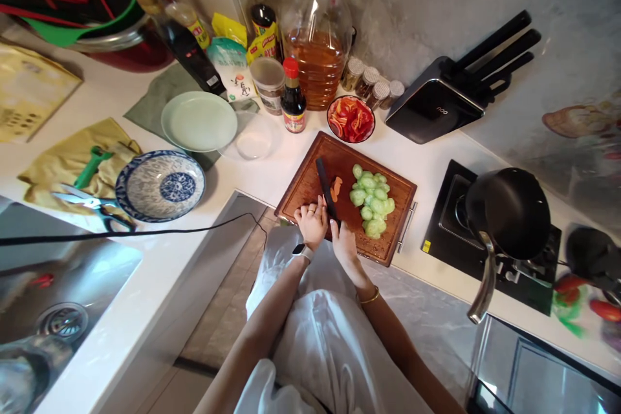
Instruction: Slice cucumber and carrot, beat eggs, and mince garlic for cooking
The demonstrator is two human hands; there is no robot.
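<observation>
On the wooden cutting board (303, 184), my right hand (345, 244) is closed around the handle of a knife (324, 181) whose dark blade points away from me. My left hand (313, 223), with a watch on its wrist, is pressed to the board just left of the blade. Its fingers are bent together, and whatever lies under them is hidden. Several thin orange slices (336, 189), which look like carrot, lie right of the blade. Beyond them is a pile of pale green slices (371, 197), perhaps cucumber.
Behind the board stand a bowl of cut red peppers (351, 119), a soy sauce bottle (294, 103) and a large oil jug (317, 45). A knife block (431, 103) and a wok (509, 213) on the stove are to the right. Leftward are a patterned bowl (160, 186), scissors (99, 204) and a sink (107, 272).
</observation>
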